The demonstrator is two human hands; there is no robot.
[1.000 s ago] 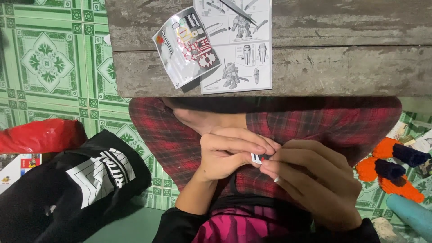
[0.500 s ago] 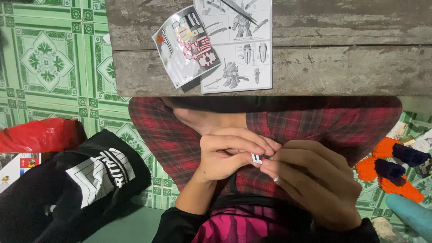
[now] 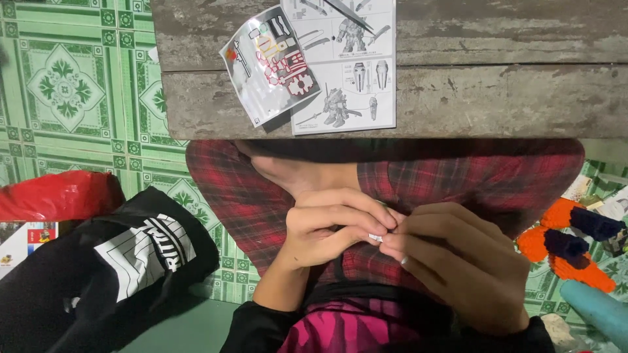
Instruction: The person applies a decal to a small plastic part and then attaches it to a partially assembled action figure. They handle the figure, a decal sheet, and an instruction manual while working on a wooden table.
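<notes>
Unchanged since earlier frame: left hand [image 3: 330, 225] and right hand [image 3: 458, 261] together, pinching small white part [image 3: 375, 237] (over lap).

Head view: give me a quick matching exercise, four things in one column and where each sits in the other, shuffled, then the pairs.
Things:
1. small white part
2. instruction sheet
3. black bag
4. orange and dark blue toy pieces

Places:
A. on the floor, at the person's right
B. pinched between the fingertips of the left hand and the right hand
C. on the wooden bench
D. on the floor, at the person's left

Pairs: 1-B, 2-C, 3-D, 4-A
</notes>
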